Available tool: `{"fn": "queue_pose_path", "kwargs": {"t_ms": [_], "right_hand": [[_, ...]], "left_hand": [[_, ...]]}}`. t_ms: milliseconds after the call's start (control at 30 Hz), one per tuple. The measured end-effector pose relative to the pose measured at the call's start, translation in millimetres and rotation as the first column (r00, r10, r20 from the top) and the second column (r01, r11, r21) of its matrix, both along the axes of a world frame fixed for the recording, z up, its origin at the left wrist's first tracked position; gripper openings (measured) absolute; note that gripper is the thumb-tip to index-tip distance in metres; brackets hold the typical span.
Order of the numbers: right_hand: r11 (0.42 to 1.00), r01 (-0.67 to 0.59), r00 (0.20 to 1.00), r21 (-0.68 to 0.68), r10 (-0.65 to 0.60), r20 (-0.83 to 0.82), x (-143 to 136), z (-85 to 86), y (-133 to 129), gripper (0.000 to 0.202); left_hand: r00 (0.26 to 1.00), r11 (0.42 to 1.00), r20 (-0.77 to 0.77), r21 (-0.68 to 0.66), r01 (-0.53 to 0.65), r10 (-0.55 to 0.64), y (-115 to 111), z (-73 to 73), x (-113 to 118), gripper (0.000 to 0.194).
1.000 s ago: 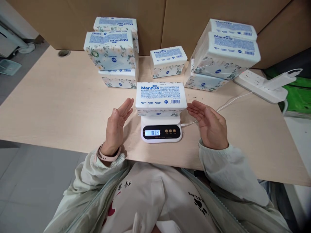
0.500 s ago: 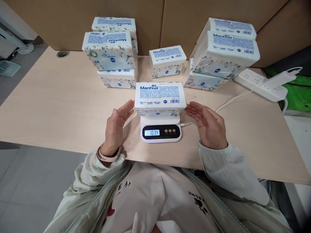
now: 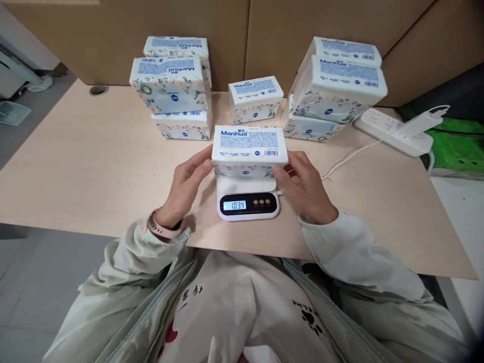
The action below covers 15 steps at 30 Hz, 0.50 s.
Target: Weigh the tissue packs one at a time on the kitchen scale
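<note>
A white Manhua tissue pack (image 3: 249, 146) with blue print and a flower-patterned side lies on a small white digital scale (image 3: 247, 199). The lit display reads 103.4. My left hand (image 3: 185, 184), with a pink band at the wrist, is at the pack's left end, thumb near the front corner and fingers partly hidden behind. At the opposite end, my right hand (image 3: 306, 186) has its thumb against the front face and its fingers around the side. Both hands close on the pack from its ends.
Stacked tissue packs stand at the back left (image 3: 166, 83) and back right (image 3: 340, 91), with a single pack (image 3: 255, 98) between them. A white power strip (image 3: 395, 133) sits at the right, its cable (image 3: 348, 159) running toward the scale. Cardboard (image 3: 227, 40) walls the back.
Both hands have moved inward from beside the pack to its ends, fingers and thumbs now curled around them. The pack is still on the scale and the reading is the same.
</note>
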State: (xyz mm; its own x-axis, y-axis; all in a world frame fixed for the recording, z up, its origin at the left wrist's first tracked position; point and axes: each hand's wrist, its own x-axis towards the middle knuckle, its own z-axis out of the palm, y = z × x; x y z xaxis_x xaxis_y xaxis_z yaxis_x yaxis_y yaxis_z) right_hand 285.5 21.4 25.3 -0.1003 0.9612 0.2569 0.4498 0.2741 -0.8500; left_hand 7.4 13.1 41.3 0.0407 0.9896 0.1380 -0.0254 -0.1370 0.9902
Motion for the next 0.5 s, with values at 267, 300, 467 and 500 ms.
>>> {"fn": "queue_pose_path", "kwargs": {"t_ms": [267,300,467,500], "right_hand": [[0.974,0.116,0.989,0.197,-0.094,-0.117,-12.8,-5.5,107.5,0.052],[0.972,0.124,0.986,0.199,-0.097,-0.138,-13.7,-7.9,126.1,0.052],[0.966,0.217,0.969,0.141,-0.195,-0.153,-21.7,-10.5,190.2,0.061],[0.978,0.181,0.977,0.100,-0.166,-0.135,-23.5,-10.3,196.5,0.064]], "left_hand": [[0.985,0.963,-0.095,0.215,0.163,-0.146,100.5,31.0,25.3,0.041],[0.979,0.960,-0.110,0.203,0.190,-0.170,119.7,28.8,27.7,0.043],[0.965,0.951,-0.188,0.217,0.220,-0.180,192.6,11.7,35.0,0.069],[0.960,0.953,-0.207,0.201,0.228,-0.186,200.3,8.0,36.4,0.076]]}}
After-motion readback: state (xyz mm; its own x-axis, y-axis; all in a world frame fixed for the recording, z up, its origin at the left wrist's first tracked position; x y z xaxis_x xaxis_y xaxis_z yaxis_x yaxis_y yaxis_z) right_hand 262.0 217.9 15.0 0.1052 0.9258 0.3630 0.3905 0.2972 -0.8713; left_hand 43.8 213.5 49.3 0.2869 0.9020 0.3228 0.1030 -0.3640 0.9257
